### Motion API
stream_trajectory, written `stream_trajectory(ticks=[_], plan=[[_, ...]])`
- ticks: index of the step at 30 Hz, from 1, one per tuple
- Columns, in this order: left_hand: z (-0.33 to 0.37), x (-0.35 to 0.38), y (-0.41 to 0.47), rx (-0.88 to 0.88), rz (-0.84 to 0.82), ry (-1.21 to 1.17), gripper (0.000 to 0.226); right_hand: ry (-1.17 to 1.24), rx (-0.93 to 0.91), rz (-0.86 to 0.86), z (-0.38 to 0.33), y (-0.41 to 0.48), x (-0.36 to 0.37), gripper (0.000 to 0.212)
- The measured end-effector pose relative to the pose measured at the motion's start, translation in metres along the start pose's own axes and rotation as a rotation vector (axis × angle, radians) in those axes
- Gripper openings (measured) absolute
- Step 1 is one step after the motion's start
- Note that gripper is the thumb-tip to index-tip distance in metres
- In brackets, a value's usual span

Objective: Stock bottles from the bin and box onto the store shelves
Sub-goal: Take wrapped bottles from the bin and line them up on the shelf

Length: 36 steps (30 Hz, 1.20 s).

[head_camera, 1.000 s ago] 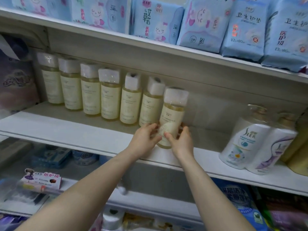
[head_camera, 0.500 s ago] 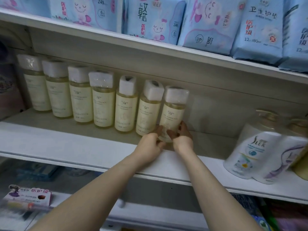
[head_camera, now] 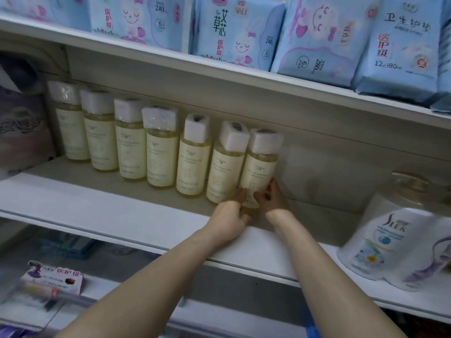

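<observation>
Two bare hands reach onto a white store shelf [head_camera: 102, 211] and meet at the base of one pale yellow bottle [head_camera: 259, 167]. The left hand [head_camera: 229, 220] curls its fingers against the bottle's lower left side, and the right hand [head_camera: 273, 198] wraps the lower right side, so both are grasping the same bottle, which stands upright on the shelf near the back wall. Just left of the hands, touching the held bottle, leans a matching bottle [head_camera: 225, 164], tilted slightly; beyond it runs a row of five more [head_camera: 129, 142] with white square caps (their label text is too small to read). Well to the right of the hands sit large white refill pouches [head_camera: 380, 242] marked SLEK. Above the hands, an upper shelf carries pale blue packs [head_camera: 234, 30] printed with cartoon rabbits. Below the forearms, a lower shelf holds a small pink-and-white box [head_camera: 55, 279].
</observation>
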<state>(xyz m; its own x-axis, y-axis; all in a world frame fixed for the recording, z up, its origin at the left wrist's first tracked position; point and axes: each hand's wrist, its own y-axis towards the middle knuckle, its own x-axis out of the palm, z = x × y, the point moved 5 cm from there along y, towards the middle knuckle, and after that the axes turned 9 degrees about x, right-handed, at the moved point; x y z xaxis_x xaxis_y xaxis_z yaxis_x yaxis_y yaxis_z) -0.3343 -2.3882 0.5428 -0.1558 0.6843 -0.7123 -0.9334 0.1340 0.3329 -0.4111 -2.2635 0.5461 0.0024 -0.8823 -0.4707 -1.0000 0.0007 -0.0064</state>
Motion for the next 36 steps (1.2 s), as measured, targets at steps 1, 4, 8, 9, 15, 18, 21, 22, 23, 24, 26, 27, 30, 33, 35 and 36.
stream_trajectory(ticks=[1, 4, 8, 9, 15, 18, 21, 22, 23, 24, 26, 27, 30, 33, 35, 36], plan=[[0.002, -0.002, -0.002, -0.006, -0.004, 0.008, 0.071, -0.003, 0.004, 0.006, 0.001, 0.000, 0.001, 0.053], [0.006, -0.015, -0.014, -0.022, 0.045, 0.015, 0.056, 0.024, 0.051, 0.060, -0.005, -0.018, 0.001, 0.054], [0.010, -0.039, -0.036, -0.020, 0.201, -0.045, 0.051, 0.032, 0.067, 0.082, -0.018, -0.056, 0.001, 0.057], [0.009, -0.045, -0.041, -0.018, 0.238, -0.064, 0.050, 0.016, 0.045, 0.076, -0.021, -0.061, 0.003, 0.057], [0.012, -0.078, -0.097, -0.042, 0.386, -0.040, 0.047, -0.030, -0.050, -0.015, -0.038, -0.114, 0.030, 0.058], [0.010, -0.088, -0.122, -0.063, 0.402, -0.047, 0.047, -0.029, -0.073, -0.047, -0.042, -0.137, 0.045, 0.058], [0.004, -0.101, -0.146, -0.070, 0.412, -0.049, 0.047, -0.026, -0.070, -0.072, -0.047, -0.161, 0.059, 0.062], [0.001, -0.106, -0.154, -0.072, 0.421, -0.049, 0.046, -0.019, -0.072, -0.076, -0.049, -0.169, 0.064, 0.061], [-0.002, -0.111, -0.162, -0.069, 0.427, -0.049, 0.046, -0.017, -0.080, -0.076, -0.051, -0.177, 0.070, 0.059], [-0.006, -0.117, -0.171, -0.068, 0.433, -0.052, 0.045, -0.019, -0.086, -0.071, -0.054, -0.185, 0.076, 0.058], [-0.015, -0.130, -0.188, -0.066, 0.442, -0.074, 0.044, -0.016, -0.106, -0.061, -0.059, -0.201, 0.091, 0.054], [-0.021, -0.136, -0.198, -0.062, 0.445, -0.085, 0.044, -0.012, -0.114, -0.057, -0.061, -0.209, 0.099, 0.052], [-0.043, -0.160, -0.228, -0.060, 0.438, -0.099, 0.043, 0.017, -0.121, -0.046, -0.070, -0.236, 0.127, 0.049], [-0.067, -0.183, -0.259, -0.053, 0.412, -0.108, 0.043, 0.044, -0.122, -0.048, -0.077, -0.265, 0.161, 0.048], [-0.085, -0.196, -0.279, -0.046, 0.392, -0.085, 0.045, 0.053, -0.122, -0.052, -0.080, -0.283, 0.186, 0.048], [-0.095, -0.202, -0.289, -0.042, 0.382, -0.069, 0.045, 0.044, -0.126, -0.049, -0.080, -0.291, 0.200, 0.049]])
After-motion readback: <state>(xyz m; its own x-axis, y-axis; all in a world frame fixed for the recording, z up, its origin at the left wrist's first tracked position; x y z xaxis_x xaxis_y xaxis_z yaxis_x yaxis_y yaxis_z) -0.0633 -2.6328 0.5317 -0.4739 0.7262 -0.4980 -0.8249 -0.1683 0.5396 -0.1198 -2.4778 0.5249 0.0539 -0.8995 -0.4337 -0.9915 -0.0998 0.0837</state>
